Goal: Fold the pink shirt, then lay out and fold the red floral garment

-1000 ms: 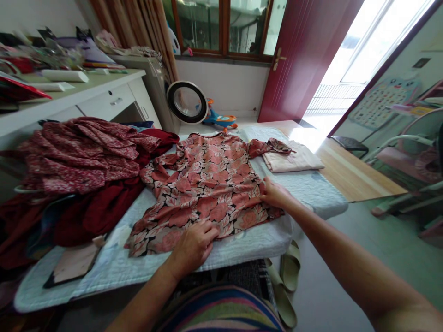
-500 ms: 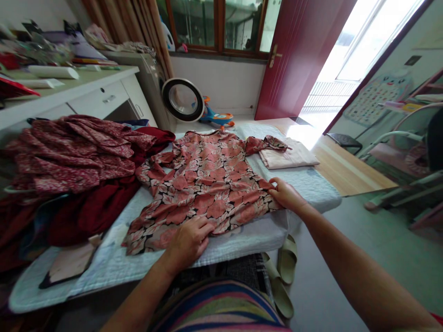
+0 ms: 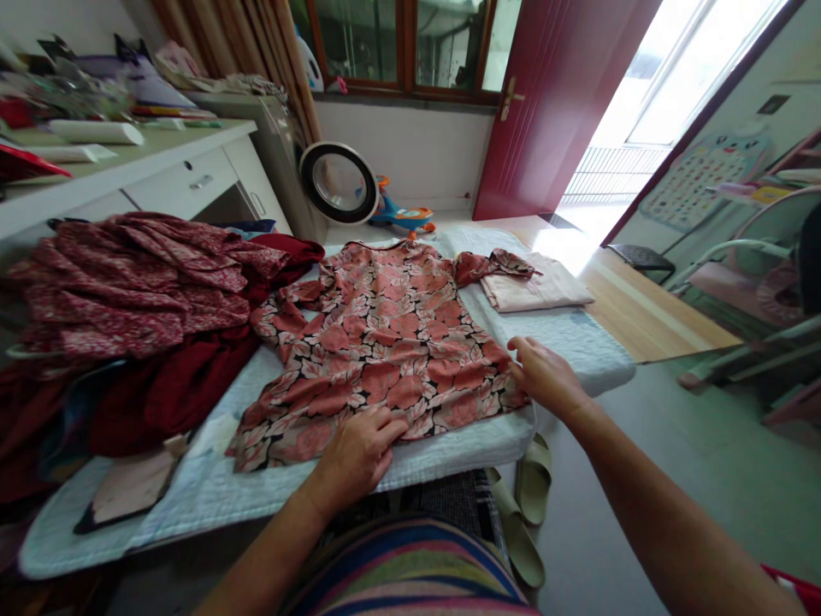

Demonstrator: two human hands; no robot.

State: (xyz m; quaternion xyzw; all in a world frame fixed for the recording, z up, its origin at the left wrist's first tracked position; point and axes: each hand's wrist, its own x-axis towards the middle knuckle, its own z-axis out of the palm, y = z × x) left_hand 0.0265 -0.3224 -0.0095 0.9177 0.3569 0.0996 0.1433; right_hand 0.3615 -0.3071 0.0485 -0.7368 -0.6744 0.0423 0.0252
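Note:
A short-sleeved floral blouse (image 3: pixel 391 342), in coral, beige and black, lies spread on a pale blue quilted cover (image 3: pixel 442 449). My left hand (image 3: pixel 359 449) rests on its near hem, the fingers slightly bent against the cloth and parted from the thumb. At the blouse's right lower corner is my right hand (image 3: pixel 545 376), its fingers apart and the fingertips at the side edge. Beyond that hand, a folded pale pink garment (image 3: pixel 539 287) lies on the cover, with one floral sleeve reaching over its edge.
A heap of dark red clothes (image 3: pixel 134 291) covers the left side, with a small folded beige cloth (image 3: pixel 132 488) in front. Behind stand a white desk (image 3: pixel 186 175) and a round open washer door (image 3: pixel 339 182). Green slippers (image 3: pixel 532 479) lie on the floor at right.
My right hand has let go of the blouse's corner and moved slightly right, its fingers opening. The lower right corner now lies flatter and nearer me. My left hand has shifted slightly right.

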